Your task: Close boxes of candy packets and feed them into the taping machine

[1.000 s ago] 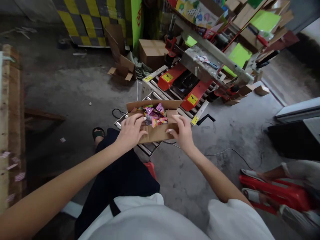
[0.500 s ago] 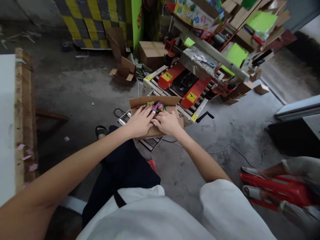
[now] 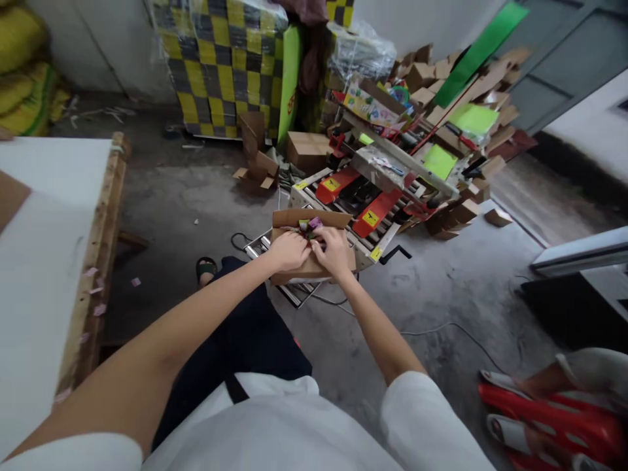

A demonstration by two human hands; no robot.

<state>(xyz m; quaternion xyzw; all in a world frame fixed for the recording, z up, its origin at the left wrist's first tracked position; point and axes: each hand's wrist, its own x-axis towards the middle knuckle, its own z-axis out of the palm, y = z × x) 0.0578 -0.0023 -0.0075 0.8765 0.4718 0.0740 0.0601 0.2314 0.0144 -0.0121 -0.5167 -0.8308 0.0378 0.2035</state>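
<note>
A small brown cardboard box (image 3: 311,267) with its flaps up stands in front of me on the end of a roller conveyor. Inside lie colourful small packets, among them a purple packet (image 3: 315,223). My left hand (image 3: 290,251) rests over the left part of the box, fingers lying on the contents and pointing inward. My right hand (image 3: 333,248) reaches in from the right, thumb and fingers apart, touching the packets. Neither hand shows anything gripped. The fingertips and most of the contents are partly hidden.
Beyond the box is a red carton-sealing machine (image 3: 373,219) with a black crank (image 3: 396,253). A white-topped wooden table (image 3: 53,261) stands left. Cardboard boxes (image 3: 308,150) lie behind. A cable (image 3: 451,325) crosses the floor. Another person's feet (image 3: 510,432) rest by a red plastic stool (image 3: 564,412).
The view has tilted up and shifted left, showing more of the wall and table. My hands have drawn slightly apart over the packets, and my right thumb has spread from its fingers.
</note>
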